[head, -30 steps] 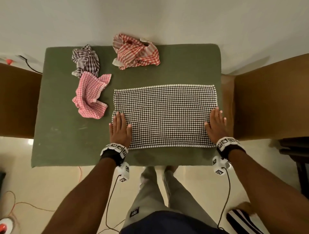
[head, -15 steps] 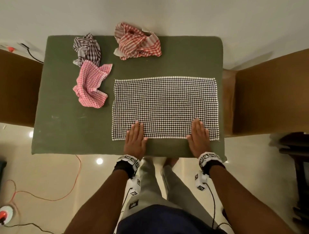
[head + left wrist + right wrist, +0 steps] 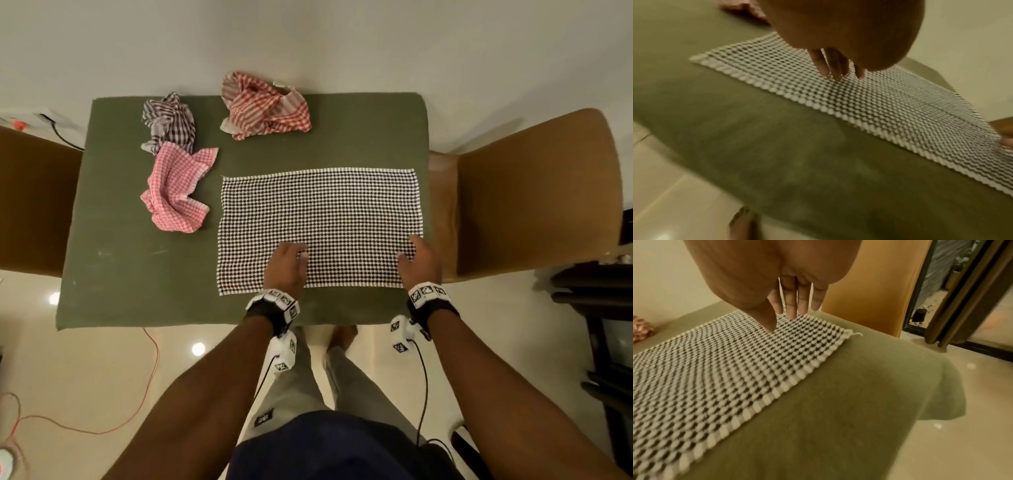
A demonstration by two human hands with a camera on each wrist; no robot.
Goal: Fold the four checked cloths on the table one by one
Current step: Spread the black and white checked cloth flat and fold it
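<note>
Change: vs 1 s ago my hands have come in off the outer edges of the b/w checked cloth [image 3: 318,229] and shifted right. Half a sec ago they lay flat on the near hem; now they sit a bit further onto the cloth.
Left hand [image 3: 287,265]: on the near half, left of centre, fingers extended down w/ fingertips [image 3: 835,76] touching the weave, nothing pinched.
Right hand [image 3: 420,260]: by the near right corner, fingers [image 3: 792,305] straight and spread, tips at or just above the cloth (contact hard to call), gripping nothing.
Cloth: flat, fully spread, on the right part of the green surface [image 3: 137,274]; no fold in it yet.
Others: pink checked cloth [image 3: 176,192], dark striped cloth [image 3: 169,120] and red checked cloth [image 3: 265,106] lie crumpled toward the far left, untouched.
Meaning: I read the smoothing pass as done (no wrinkles visible), so the first fold comes next.
Progress: cloth one of four, zero folded.
Next: prob. pinch the near corners; my left hand is well off its corner.
</note>
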